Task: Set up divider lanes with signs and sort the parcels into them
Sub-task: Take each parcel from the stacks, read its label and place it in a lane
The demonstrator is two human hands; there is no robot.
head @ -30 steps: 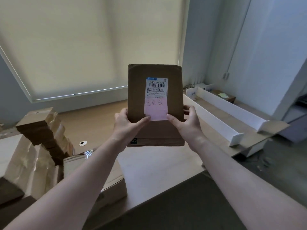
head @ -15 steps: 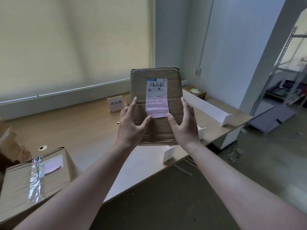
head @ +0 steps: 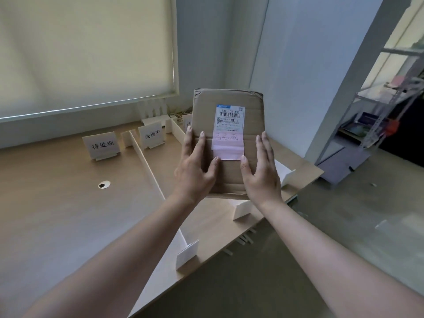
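Since the pink note (head: 227,145) on the parcel (head: 228,125) seems to read "done" (blurred, can't be sure), the step in hand looks like dropping it in the matching lane. Best approach imo: check the note vs the lane signs first, then lower the parcel flat between two dividers w/o knocking either one.

Left hand (head: 197,171) and right hand (head: 260,173) clamp the parcel from both sides, fingers spread flat on its front, thumbs just under the note. It's held up in the air, above the far right part of the table (head: 57,203), in front of the right-most lanes.

Parcel stands upright, long axis near vertical, label side facing the camera, barcode end up.

Left sign (head: 102,145) and middle sign (head: 151,135) stand at the lanes' far ends; a third sign (head: 187,122) is mostly hidden behind the parcel, so its text can't be read. Long divider (head: 149,168) runs front to back.
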